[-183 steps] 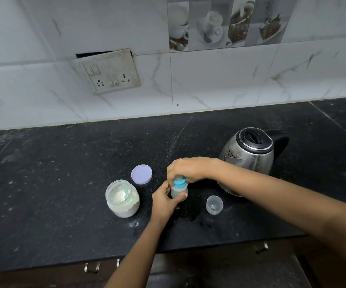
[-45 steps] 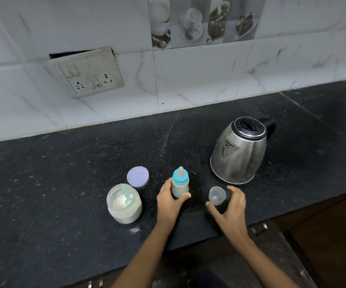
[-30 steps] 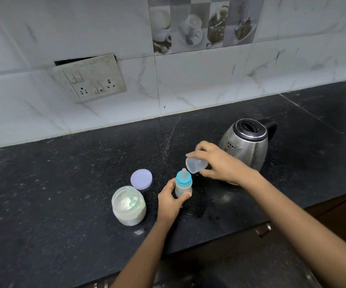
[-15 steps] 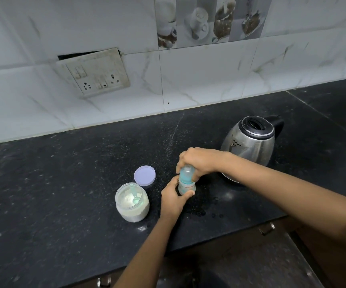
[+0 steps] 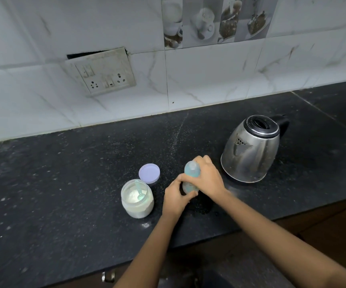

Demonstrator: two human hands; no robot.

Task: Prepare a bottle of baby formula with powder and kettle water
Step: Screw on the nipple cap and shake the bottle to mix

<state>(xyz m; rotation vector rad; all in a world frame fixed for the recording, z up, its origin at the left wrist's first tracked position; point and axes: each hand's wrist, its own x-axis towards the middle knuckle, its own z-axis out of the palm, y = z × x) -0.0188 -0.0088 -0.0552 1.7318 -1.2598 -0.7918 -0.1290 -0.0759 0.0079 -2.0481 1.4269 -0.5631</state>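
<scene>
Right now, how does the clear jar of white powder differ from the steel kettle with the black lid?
The clear jar of white powder is open, its lilac lid lying beside it; the steel kettle has its black lid on. The jar shows its powder and a teal scoop; the kettle is opaque. The jar is smaller. Both stand upright on the black counter.
</scene>
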